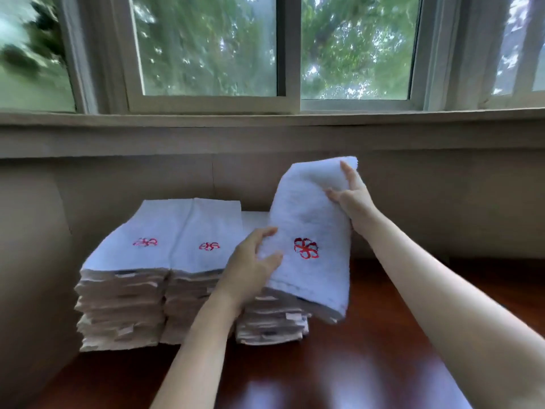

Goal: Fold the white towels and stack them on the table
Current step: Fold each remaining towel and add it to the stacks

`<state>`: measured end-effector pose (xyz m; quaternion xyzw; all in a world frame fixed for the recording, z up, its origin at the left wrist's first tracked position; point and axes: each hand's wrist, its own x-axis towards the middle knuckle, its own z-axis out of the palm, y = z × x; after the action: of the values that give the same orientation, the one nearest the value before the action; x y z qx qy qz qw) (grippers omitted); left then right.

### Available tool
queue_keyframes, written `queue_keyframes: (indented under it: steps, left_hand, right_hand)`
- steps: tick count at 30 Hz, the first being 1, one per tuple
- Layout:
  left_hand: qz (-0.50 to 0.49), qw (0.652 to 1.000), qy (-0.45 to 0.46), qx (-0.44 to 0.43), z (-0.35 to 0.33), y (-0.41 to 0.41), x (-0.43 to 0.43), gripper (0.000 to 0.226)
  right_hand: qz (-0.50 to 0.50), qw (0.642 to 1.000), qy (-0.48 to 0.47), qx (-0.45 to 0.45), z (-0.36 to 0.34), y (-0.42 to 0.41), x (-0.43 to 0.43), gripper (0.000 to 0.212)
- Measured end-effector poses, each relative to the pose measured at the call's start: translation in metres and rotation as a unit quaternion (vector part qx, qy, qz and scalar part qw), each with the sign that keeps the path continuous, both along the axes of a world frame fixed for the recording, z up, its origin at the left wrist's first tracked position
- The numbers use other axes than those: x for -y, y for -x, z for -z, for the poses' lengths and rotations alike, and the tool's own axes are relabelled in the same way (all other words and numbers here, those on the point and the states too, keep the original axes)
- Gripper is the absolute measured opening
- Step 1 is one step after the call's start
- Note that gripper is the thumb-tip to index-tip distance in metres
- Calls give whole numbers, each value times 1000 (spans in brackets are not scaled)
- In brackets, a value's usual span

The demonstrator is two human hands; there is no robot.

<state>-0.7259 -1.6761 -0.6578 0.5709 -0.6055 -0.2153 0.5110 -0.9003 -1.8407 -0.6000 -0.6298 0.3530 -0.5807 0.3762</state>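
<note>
I hold the towel [306,219] slanting away from me over the right stack [271,320]: right hand [352,199] pinching its raised far end, left hand [250,261] gripping the near edge.

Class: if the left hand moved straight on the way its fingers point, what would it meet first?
The folded towel: the left hand touches its left edge, fingers pointing right into the cloth. What lies behind the towel on that line is hidden.
</note>
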Motion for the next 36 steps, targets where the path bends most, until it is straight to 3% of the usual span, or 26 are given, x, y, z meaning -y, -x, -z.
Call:
queue_keyframes:
  steps: [2,3,5,6,8,10,13,18,21,25,27,30,32,34,36]
  left_hand:
    - [-92,987,-55,116,-14,-18,50,42]
    - [-131,966,-108,193,-14,-25,72,46]
    - [-177,914,-204,303,-2,-31,101,43]
    - [-191,897,-226,328,5,-31,109,38]
    - [-206,888,-224,344,17,-31,120,31]
    - [-204,892,-209,346,21,-29,123,26]
    - [-183,907,-205,318,15,-28,123,11]
    - [-149,896,-236,345,11,-30,122,27]
    - [-130,891,-250,355,7,-32,121,22]
    - [-142,897,-214,360,9,-38,125,12]
    - [-170,874,-198,409,15,-37,127,23]
    - [-204,793,-189,543,16,-32,131,30]
    - [-203,766,-143,593,11,-31,136,28]
    - [-192,762,-107,609,10,-35,137,25]
    - [-156,793,-127,575,18,-44,136,33]
  right_hand:
    - [-22,998,-28,-43,-4,-36,48,63]
    - [-41,992,-85,-79,7,-53,67,55]
    - [-95,946,-249,-183,45,-80,87,47]
    - [-112,927,-274,-230,67,-90,97,50]
    - [-91,934,-229,-257,97,-100,116,61]
    - [-65,955,-190,-218,108,-99,128,67]
    - [-95,958,-217,-159,107,-95,138,64]
    - [-110,942,-236,-211,83,-105,136,55]
    - [-88,945,-224,-221,78,-116,142,53]
    - [-33,967,-151,-202,73,-129,151,56]
    - [-8,965,-107,-239,77,-137,156,57]
    - [26,900,-96,-425,88,-149,160,48]
    - [85,838,-89,-532,83,-154,158,44]
    - [167,795,-3,-583,75,-157,149,45]
    - [105,800,78,-586,75,-165,139,46]
